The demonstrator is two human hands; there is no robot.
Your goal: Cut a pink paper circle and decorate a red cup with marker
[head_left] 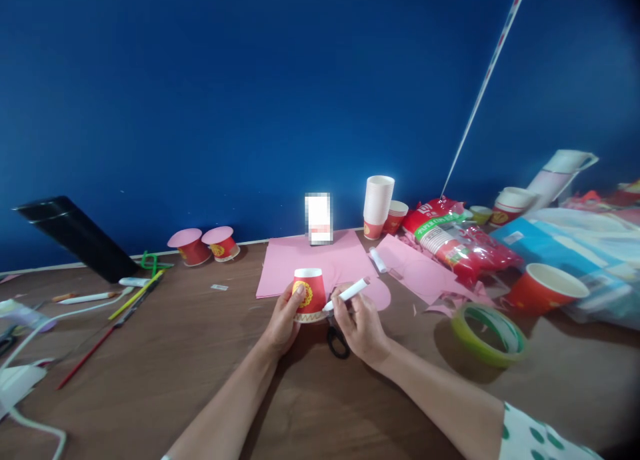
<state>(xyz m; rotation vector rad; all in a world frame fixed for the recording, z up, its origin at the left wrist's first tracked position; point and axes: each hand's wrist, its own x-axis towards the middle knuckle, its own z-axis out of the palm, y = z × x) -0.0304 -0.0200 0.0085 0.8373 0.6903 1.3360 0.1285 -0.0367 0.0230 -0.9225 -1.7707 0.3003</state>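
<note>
A red paper cup [312, 301] with a yellow emblem and a white band at its top is held by my left hand [285, 319], thumb across its side. A zigzag line runs along the cup's lower edge. Between the fingers of my right hand [361, 327] is a white marker [347, 294], slanted, its tip at the cup's lower right side. Under the hands, black-handled scissors [338, 342] lie partly hidden. A cut-out pink paper disc [377, 293] rests just beyond my right hand.
Pink sheets [283, 263] lie behind the hands. Two cups with pink discs on top [194, 250] stand back left. Stacked cups [379, 200], a red cup package [440, 237] and green tape [487, 337] are on the right. A black flask [80, 237] leans left.
</note>
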